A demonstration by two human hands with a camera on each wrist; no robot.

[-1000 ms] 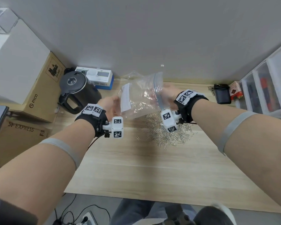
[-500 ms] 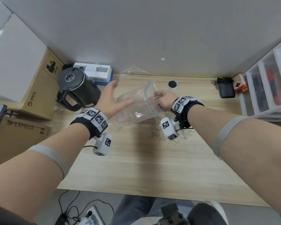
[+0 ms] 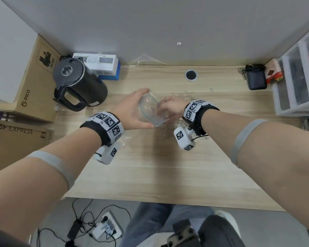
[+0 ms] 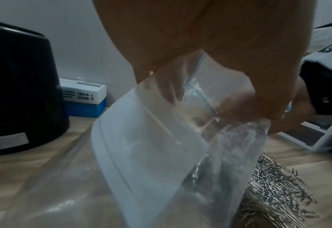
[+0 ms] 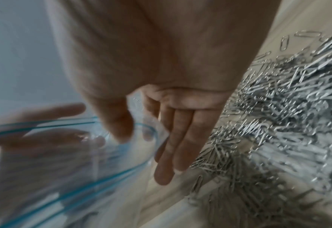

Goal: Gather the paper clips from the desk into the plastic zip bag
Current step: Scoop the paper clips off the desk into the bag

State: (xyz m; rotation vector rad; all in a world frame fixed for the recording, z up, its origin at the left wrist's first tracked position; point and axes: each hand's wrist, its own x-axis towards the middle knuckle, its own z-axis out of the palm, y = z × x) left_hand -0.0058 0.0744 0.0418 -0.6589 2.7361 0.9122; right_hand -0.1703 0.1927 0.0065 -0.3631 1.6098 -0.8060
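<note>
The bag [image 3: 151, 111] is held open between both hands: its left side is grasped by the left hand [image 3: 132, 109], its blue-edged rim pinched by the right hand [image 3: 169, 107]. The clips [image 5: 278, 123] are heaped on the tabletop [image 3: 150, 172] just under and right of the right hand.

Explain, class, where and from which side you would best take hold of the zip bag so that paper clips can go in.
Grip the zip bag at its blue-lined rim, one hand on each side. The film is limp, so only the stiffer zip strip holds the mouth wide. The left hand cups one side; the right hand pinches the lip beside the paper clips.
</note>
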